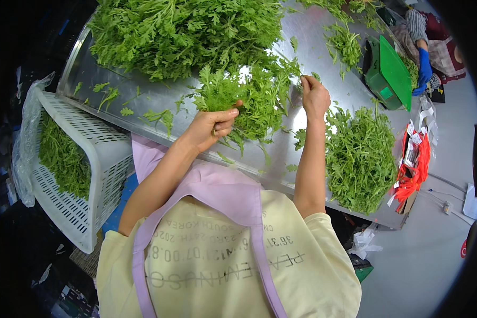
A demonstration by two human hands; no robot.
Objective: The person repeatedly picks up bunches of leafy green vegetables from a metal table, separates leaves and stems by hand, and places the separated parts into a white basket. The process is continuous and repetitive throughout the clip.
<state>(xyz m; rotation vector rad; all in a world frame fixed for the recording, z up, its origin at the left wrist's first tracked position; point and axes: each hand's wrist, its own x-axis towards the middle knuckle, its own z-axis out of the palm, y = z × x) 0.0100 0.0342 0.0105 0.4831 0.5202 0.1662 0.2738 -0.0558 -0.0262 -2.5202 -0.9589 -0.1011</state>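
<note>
My left hand (211,128) is closed around the stems of a small bunch of chrysanthemum greens (218,89), its leaves pointing away from me. To the right, the fingertips of my right hand (315,98) pinch a thin sprig (292,67) of the same greens. Between the hands a loose pile of greens (260,105) lies on the metal table (278,157). Beyond it rises a large heap of greens (183,35). Beside my right forearm sits another pile (359,161), near the table's front edge.
A white perforated plastic basket (113,131) holding greens stands at the left. At the right are a green scale (387,75) and red ties with tags (413,167). Across the table a co-worker's blue-gloved hand (423,71) rests by the scale. Loose leaves (157,116) dot the tabletop.
</note>
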